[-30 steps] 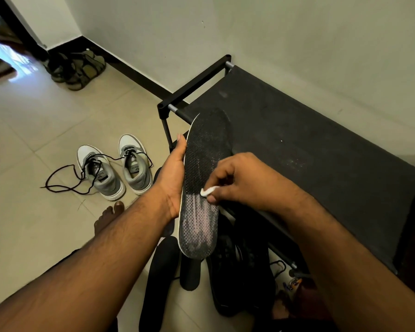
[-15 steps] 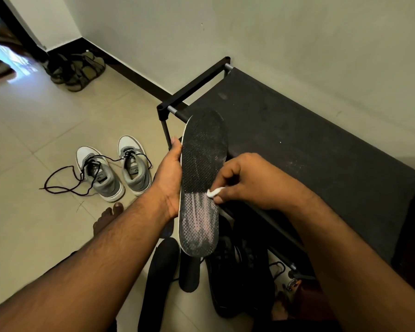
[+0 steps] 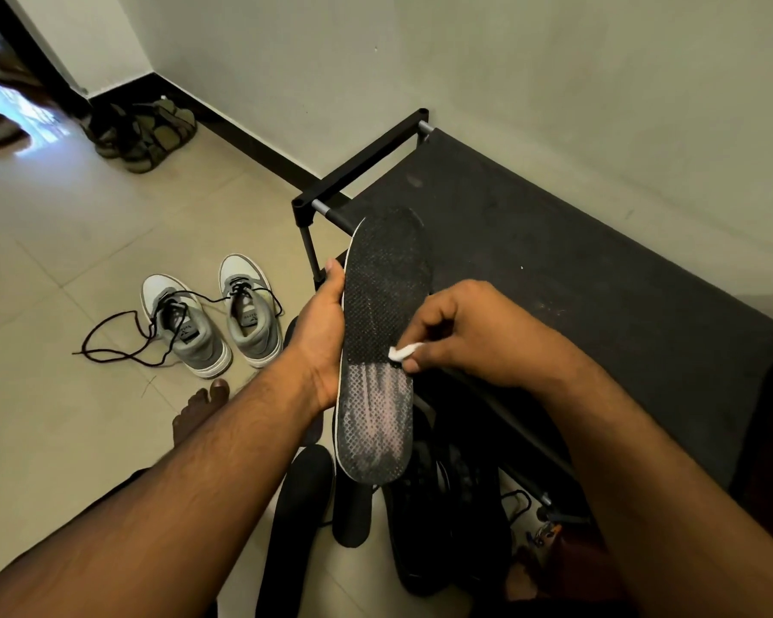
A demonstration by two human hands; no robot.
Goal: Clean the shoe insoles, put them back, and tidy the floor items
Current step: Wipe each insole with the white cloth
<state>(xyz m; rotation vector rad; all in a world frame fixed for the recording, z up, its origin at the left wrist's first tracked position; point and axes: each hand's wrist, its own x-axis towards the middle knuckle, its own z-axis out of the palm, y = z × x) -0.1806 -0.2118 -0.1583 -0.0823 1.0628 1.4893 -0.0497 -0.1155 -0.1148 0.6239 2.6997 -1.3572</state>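
Head view: your left hand (image 3: 320, 332) gripped the insole (image 3: 382, 345) by its nine-o'clock edge, upright over the floor shoes. Your right hand (image 3: 454, 334) pinched a white wipe (image 3: 403, 351) against its middle. It looked light and bendy; an edge hold suited it.

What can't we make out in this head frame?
- Left hand fingers: behind the insole.
- White wipe: mostly covered by right hand fingers; material unclear.
- Black shoes under the shoe rack: too dark.
- Gray sneakers tongue logos: too small.
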